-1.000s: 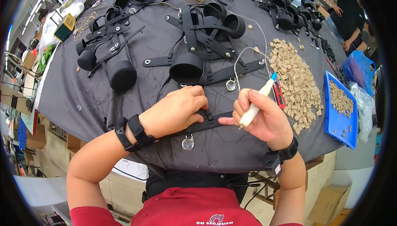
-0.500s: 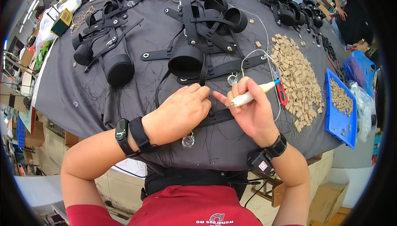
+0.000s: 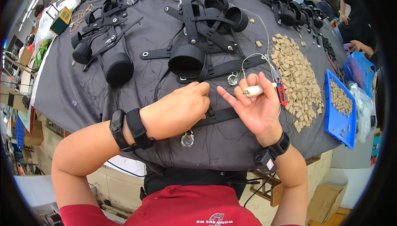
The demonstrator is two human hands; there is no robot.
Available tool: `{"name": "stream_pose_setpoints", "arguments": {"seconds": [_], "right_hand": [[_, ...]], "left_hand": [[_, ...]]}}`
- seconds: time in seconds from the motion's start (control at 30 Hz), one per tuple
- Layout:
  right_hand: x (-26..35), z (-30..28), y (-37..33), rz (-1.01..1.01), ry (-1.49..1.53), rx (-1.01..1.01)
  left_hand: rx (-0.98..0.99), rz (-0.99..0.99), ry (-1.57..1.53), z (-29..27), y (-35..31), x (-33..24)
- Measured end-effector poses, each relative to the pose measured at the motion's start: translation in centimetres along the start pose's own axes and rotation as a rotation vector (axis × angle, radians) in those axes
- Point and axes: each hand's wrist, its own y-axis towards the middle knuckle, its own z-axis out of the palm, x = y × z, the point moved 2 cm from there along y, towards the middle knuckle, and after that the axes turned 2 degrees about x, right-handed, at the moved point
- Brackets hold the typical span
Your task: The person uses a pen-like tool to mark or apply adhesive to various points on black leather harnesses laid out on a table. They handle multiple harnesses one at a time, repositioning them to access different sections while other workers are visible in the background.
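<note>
My left hand (image 3: 182, 108) is closed, knuckles up, over a black strap (image 3: 221, 116) near the table's front edge. Its fingertips and the exact spot they grip are hidden. My right hand (image 3: 258, 112) holds a white pen-like corded tool (image 3: 253, 91) with a short thin metal tip, between thumb and curled fingers. The little finger stretches out toward my left hand. Below the strap hangs a clear round charm on a ring (image 3: 187, 139). Just beyond both hands lies a black strap harness with a round black cup (image 3: 186, 61), and another clear round charm (image 3: 233, 79).
A pile of small tan pieces (image 3: 295, 77) lies on the right, beside a red cutter (image 3: 281, 92). The blue tray (image 3: 328, 120) stands at the right edge. More black strap assemblies (image 3: 119, 68) cover the left and far side. Loose threads litter the grey cloth (image 3: 144, 97). Another person (image 3: 357, 23) is at far right.
My right hand has drawn back from the strap to the right and turned, lifting the tool's tip away. My left hand stays at the strap, its forearm shifted slightly left.
</note>
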Motion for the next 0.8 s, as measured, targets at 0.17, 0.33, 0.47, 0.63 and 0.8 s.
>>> {"name": "stream_pose_setpoints", "arguments": {"seconds": [0.17, 0.33, 0.47, 0.63, 0.8], "right_hand": [[0.0, 0.0, -0.1, -0.016, -0.012, -0.012], [0.1, 0.1, -0.1, -0.006, -0.011, -0.018], [0.2, -0.3, -0.1, -0.004, 0.013, -0.019], [0.0, -0.5, 0.1, 0.0, 0.043, -0.014], [0.5, -0.8, 0.2, -0.022, 0.063, -0.038]], "left_hand": [[0.107, -0.025, 0.055, -0.1, 1.5, -0.3], [-0.022, 0.013, 0.061, 0.7, 1.4, 0.9], [-0.043, 0.086, 0.274, 0.9, 0.5, -0.3], [-0.04, 0.217, 0.474, 0.9, 0.0, -1.3], [-0.085, 0.244, 0.619, 1.3, 0.0, -1.7]]}}
